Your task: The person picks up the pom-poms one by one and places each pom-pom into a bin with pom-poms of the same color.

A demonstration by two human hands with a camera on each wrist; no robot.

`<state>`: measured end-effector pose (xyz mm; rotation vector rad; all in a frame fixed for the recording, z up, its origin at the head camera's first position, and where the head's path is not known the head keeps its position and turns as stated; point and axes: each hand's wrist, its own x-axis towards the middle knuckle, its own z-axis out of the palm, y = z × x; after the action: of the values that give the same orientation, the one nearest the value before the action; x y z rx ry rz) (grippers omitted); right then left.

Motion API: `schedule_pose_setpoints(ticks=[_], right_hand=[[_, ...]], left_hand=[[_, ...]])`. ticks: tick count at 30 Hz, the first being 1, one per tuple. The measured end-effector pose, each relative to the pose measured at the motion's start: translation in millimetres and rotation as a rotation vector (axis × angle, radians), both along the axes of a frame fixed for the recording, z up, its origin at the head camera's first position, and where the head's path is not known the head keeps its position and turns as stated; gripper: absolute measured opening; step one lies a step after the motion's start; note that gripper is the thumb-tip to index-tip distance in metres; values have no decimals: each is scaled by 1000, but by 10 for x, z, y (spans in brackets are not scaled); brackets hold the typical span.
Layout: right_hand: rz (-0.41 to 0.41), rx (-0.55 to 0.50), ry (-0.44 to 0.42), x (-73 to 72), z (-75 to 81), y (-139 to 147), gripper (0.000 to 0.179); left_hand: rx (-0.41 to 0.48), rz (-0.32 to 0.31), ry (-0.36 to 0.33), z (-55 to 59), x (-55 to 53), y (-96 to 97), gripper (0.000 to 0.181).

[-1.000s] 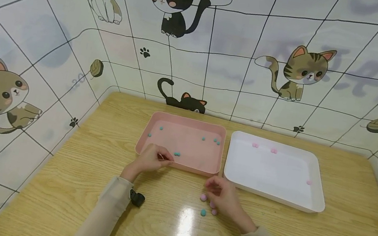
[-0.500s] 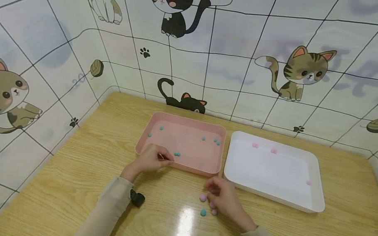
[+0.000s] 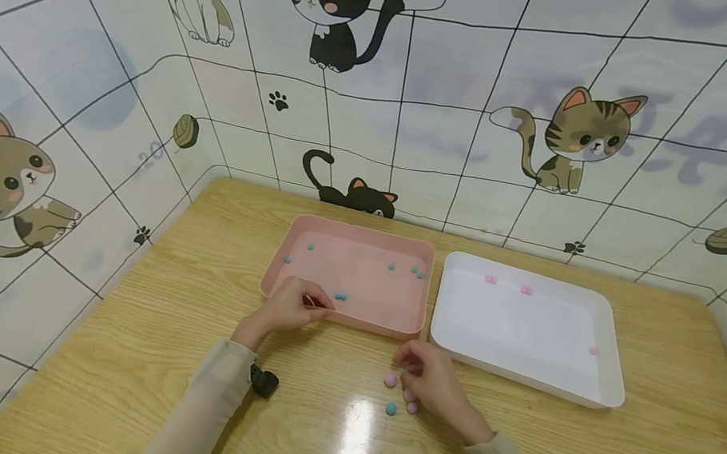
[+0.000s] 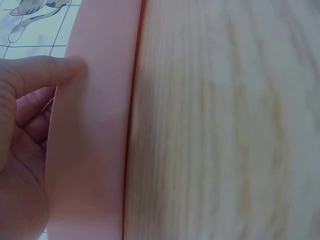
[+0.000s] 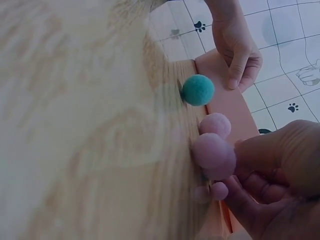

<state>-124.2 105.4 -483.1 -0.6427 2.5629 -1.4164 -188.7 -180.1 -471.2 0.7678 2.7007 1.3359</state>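
Note:
My left hand grips the near rim of a pink tray. In the left wrist view its thumb presses the outer wall, with the other fingers behind the rim. My right hand is low over the table before the trays, finger and thumb bent round a teal pom-pom that is mostly hidden. Right by these fingers lie several pink pom-poms, and nearer to me a loose teal pom-pom. The right wrist view shows pink pom-poms overlapping in front of the fingertips.
Several teal pom-poms lie spread in the pink tray. To its right stands a white tray holding several pink pom-poms. A wall with printed cats rises behind the table.
A bit of teal has come into sight between my right finger and thumb. My left hand and both trays stay where they were.

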Motion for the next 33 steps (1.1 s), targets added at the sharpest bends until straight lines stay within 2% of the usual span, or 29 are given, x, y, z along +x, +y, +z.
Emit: schedule_pose_setpoints(ticks=[8, 11, 15, 28, 33], right_hand=[[-33, -57, -85, 28, 108, -10, 25], [-28, -87, -30, 17, 158, -17, 24], [-18, -114, 85, -28, 211, -34, 24], [-76, -178, 178, -234, 411, -121, 20], [-99, -195, 133, -328, 464, -165, 17]], left_hand=[[1, 0, -2, 3, 9, -2, 4], [-3, 1, -2, 9, 10, -2, 5], [-8, -4, 9, 5, 5, -2, 5], [1, -15, 20, -6, -14, -10, 4], [5, -13, 23, -7, -10, -9, 4]])
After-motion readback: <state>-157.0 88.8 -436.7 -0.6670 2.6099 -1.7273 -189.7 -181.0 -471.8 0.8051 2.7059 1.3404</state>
